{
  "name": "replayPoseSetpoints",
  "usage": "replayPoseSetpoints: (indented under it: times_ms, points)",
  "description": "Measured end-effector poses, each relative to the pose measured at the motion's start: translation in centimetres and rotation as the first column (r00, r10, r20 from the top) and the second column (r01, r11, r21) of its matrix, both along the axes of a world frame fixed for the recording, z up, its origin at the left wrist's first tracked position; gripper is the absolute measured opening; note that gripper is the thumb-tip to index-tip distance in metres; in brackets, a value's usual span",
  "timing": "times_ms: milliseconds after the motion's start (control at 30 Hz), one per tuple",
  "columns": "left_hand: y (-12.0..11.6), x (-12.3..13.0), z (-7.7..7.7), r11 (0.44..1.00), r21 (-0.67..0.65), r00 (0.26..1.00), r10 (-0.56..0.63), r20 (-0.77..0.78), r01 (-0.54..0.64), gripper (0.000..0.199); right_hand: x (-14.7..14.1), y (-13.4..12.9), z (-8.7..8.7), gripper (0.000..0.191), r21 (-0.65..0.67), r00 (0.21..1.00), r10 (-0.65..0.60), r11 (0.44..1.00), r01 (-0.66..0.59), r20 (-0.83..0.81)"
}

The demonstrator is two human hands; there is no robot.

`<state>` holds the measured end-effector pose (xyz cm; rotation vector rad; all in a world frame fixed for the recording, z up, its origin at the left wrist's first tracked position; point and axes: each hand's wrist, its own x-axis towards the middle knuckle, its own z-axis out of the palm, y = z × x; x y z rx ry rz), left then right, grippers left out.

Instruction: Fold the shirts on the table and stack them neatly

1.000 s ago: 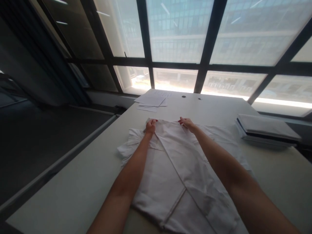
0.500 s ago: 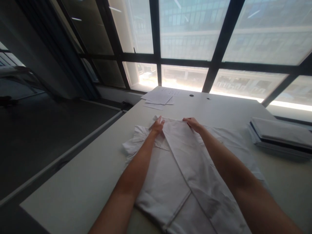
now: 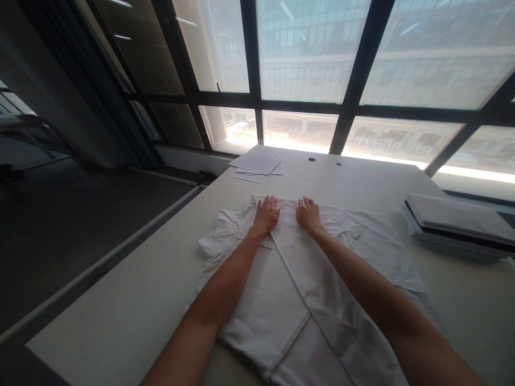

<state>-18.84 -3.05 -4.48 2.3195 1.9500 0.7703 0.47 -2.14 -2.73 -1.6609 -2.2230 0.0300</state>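
A white shirt point(image 3: 273, 289) lies partly folded on the table, with one long panel folded diagonally over its middle. Its far edge is under my hands. My left hand point(image 3: 266, 215) lies flat on the cloth near the far left corner, fingers stretched out. To its right, my right hand point(image 3: 309, 213) rests on the same folded edge with its fingers laid on the fabric. Crumpled cloth sticks out on the left, and a sleeve spreads to the right. My forearms hide part of the shirt.
The white table point(image 3: 120, 300) runs up to large windows. Loose paper sheets point(image 3: 257, 162) lie at its far left. A stack of folded cloth point(image 3: 462, 220) sits on the right. The table's left edge drops to a dark floor point(image 3: 92, 225).
Both hands have let go of the shirt's far edge, which they were pinching, and now lie flat on it. The view has shifted slightly.
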Motion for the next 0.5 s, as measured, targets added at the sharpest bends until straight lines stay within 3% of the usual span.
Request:
replayPoseSetpoints:
  times_ms: [67,167,367,500]
  points:
    - [-0.2,0.6,-0.4,0.995,-0.091,0.999,-0.030,-0.041,0.027,0.053,-1.4,-0.9,-0.4,0.051,-0.033,0.995,0.097,0.995,-0.096,0.014]
    - [0.2,0.2,-0.7,0.988,-0.149,0.997,0.027,-0.065,-0.037,0.059,-2.7,-1.8,-1.2,0.058,-0.100,0.987,0.158,0.983,-0.156,0.011]
    - [2.6,-1.8,0.7,0.945,-0.206,0.967,0.246,-0.070,-0.255,0.069,-2.6,-2.4,-1.2,0.064,-0.140,0.988,0.154,0.979,-0.150,0.021]
    - [2.0,0.2,1.3,0.902,-0.199,0.918,0.347,-0.193,-0.383,0.069,-2.9,-2.4,-1.1,0.066,-0.142,0.992,0.125,0.983,-0.119,0.036]
